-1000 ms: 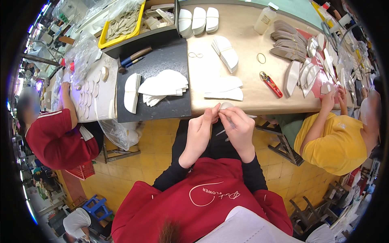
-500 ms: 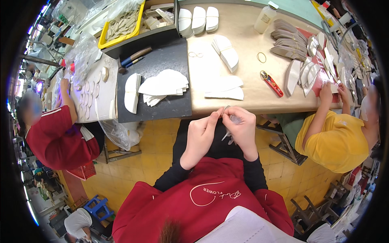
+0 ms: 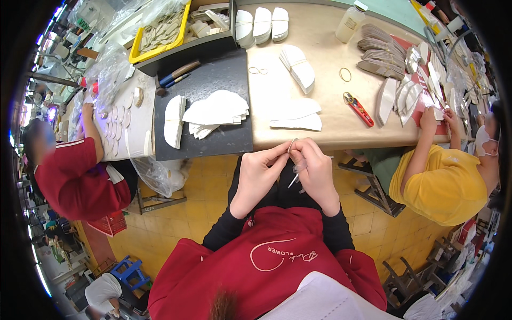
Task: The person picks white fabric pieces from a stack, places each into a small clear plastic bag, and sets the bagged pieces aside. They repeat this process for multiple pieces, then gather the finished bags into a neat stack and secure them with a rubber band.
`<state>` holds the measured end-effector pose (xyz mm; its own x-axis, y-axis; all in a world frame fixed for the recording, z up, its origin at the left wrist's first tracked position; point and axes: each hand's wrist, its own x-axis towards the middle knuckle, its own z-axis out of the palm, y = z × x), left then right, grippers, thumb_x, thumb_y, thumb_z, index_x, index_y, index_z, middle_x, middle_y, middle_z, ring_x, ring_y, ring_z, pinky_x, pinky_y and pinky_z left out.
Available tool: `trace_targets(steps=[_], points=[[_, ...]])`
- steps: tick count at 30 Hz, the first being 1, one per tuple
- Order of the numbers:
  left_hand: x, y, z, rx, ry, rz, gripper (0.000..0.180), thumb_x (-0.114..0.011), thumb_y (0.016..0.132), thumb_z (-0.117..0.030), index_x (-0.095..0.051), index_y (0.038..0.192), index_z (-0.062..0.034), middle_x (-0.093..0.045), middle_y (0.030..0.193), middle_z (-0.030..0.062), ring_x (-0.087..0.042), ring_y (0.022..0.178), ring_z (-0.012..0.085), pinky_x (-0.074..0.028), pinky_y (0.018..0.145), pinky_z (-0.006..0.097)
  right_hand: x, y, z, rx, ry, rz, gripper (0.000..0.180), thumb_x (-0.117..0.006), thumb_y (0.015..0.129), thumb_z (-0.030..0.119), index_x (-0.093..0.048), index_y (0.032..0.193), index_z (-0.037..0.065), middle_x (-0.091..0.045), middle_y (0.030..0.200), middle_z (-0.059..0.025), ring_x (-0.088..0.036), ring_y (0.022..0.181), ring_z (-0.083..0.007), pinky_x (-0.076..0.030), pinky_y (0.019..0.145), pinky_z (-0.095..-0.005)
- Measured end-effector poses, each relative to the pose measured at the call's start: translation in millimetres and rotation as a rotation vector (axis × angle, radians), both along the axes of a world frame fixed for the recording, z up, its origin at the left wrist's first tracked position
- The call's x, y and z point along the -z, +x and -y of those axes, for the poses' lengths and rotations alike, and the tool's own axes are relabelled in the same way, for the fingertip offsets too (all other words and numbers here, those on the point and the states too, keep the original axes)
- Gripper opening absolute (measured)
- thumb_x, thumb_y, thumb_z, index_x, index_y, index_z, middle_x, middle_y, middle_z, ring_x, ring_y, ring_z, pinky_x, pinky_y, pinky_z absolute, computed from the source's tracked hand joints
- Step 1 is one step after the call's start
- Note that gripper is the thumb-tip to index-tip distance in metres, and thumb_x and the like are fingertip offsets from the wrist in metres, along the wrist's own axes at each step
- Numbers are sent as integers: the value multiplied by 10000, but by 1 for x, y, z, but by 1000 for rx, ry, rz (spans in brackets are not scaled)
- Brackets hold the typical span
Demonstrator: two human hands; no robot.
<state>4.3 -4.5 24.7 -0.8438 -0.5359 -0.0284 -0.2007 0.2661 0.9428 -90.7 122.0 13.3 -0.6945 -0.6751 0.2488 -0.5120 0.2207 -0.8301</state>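
Observation:
In front of the table edge my left hand (image 3: pixel 258 175) and my right hand (image 3: pixel 317 173) meet, fingertips pinched together. Between them a thin pale strip (image 3: pixel 292 144) bends in a small curve; its exact kind is hard to make out. Crumpled clear plastic (image 3: pixel 300 166) sits against my right palm, and a thin white stick-like piece (image 3: pixel 293 181) juts out below it. Just beyond my hands lie flat white half-oval pieces (image 3: pixel 296 121). A fanned stack of similar white pieces (image 3: pixel 218 109) rests on a black board (image 3: pixel 224 143).
A red utility knife (image 3: pixel 358 109) and a rubber band (image 3: pixel 345 74) lie right of the white pieces. Farther back stands a bottle (image 3: pixel 351 22) of pale liquid. A yellow tray (image 3: pixel 140 49) is at the back left. Co-workers in red (image 3: pixel 80 178) and yellow (image 3: pixel 440 184) sit on either side.
My left hand has shifted slightly left and its fingers have straightened toward the strip. My right hand has turned a little, showing more of the white stick-like piece below it.

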Motion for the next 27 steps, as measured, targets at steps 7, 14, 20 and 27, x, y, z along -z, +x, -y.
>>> trace_targets(steps=[7, 14, 20, 27], points=[[-7, -1, 0, 22, -40, 16, 306, -687, 899, -46, -717, 1203, -22, -713, 749, 187, -697, 605, 122, -513, 572, 262, -1, 1, 0, 21, 0, -13, 41, -630, 944, 60, -620, 976, 35, -651, 909, -96, -670, 694, -296, -516, 586, -369], [-6, 0, 1, 25, -93, -19, 296, -688, 892, -48, -723, 1185, -22, -723, 866, 210, -752, 730, 235, -551, 628, 296, -6, 0, -2, 28, -50, -1, 54, -698, 888, 35, -665, 903, -4, -661, 834, -99, -664, 672, -225, -517, 598, -297], [-8, 1, 1, 68, -211, 7, 304, -686, 882, -17, -725, 1184, -20, -741, 866, 189, -732, 723, 176, -544, 638, 268, -5, 3, 0, 33, -49, -96, 67, -708, 846, 5, -654, 885, -3, -651, 821, -111, -659, 663, -229, -518, 595, -305], [-3, 3, 5, 99, 196, -34, 272, -711, 912, -32, -721, 1176, 32, -774, 929, 100, -705, 801, 94, -559, 737, 224, -2, 0, -4, -39, -12, 13, 105, -666, 890, 64, -591, 954, 27, -633, 875, -109, -679, 714, -299, -528, 601, -390]])
